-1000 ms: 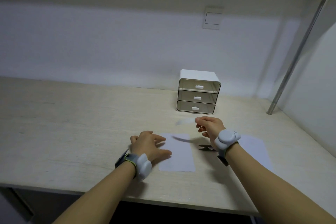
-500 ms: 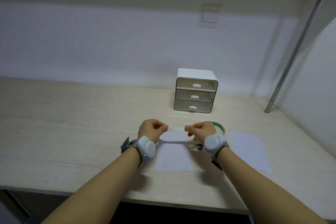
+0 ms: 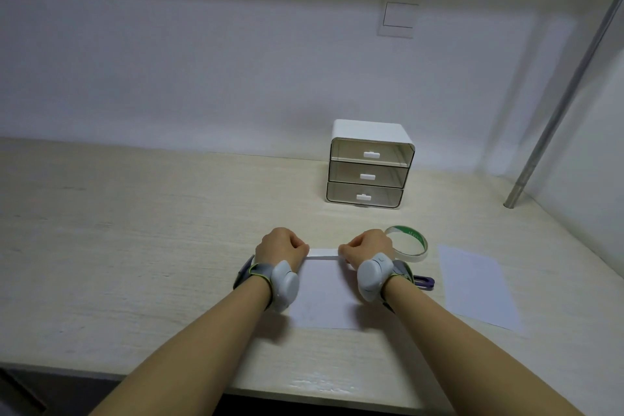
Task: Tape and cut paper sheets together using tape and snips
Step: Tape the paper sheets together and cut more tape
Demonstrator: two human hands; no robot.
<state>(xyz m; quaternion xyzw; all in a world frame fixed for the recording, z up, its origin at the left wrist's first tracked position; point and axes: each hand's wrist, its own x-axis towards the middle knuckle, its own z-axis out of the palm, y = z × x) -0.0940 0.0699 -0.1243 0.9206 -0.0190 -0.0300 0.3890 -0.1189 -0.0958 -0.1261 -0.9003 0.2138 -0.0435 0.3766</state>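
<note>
Left hand (image 3: 282,248): curled up, pinching the left end of a tape strip (image 3: 323,253)

Right hand (image 3: 368,248): same deal, fingers curled and pinching the strip's right end

Tape strip: stretched flat between both hands, sitting right at the far edge of the near paper sheet (image 3: 326,297); can't tell if it's touching the paper yet

Near paper sheet: flat on the desk (image 3: 135,230) between the wrists

Tape roll (image 3: 408,243): lying flat just past the right hand, green inner ring

Snips (image 3: 422,281): mostly hidden behind the right wrist, only a purple handle poking out

Second paper sheet (image 3: 476,287): off to the right, apart from the first

Drawer unit (image 3: 369,165): small three-drawer thing at the back by the wall
</note>
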